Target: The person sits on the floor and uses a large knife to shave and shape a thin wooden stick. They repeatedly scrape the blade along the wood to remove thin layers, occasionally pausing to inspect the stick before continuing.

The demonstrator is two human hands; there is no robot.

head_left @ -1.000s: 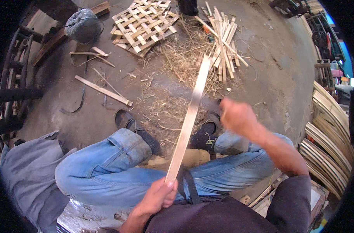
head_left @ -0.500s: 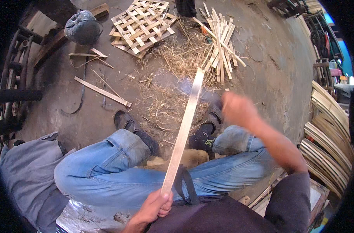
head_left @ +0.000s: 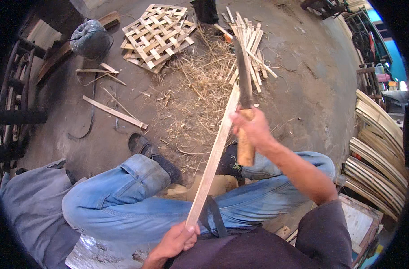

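My left hand [head_left: 178, 240] is closed around the near end of a flat, pale bamboo strip [head_left: 213, 157], which slants up and away between my legs. My right hand [head_left: 254, 127] grips the wooden handle of a large knife [head_left: 245, 76]. Its long dark blade points away from me, just to the right of the strip's far end. The handle's butt sticks out below my fist. Whether blade and strip touch, I cannot tell.
Beyond my feet lie shavings [head_left: 200, 80], a stack of woven lattice panels [head_left: 159, 33] and a pile of cut strips [head_left: 251, 40]. Loose strips [head_left: 115, 111] and a grey wrapped bundle [head_left: 91, 38] are at left. Long bent slats [head_left: 377, 166] are stacked at right.
My right hand has moved in toward the strip and slowed, and the knife now shows clearly instead of as a blur. My left hand keeps its hold on the strip's near end.
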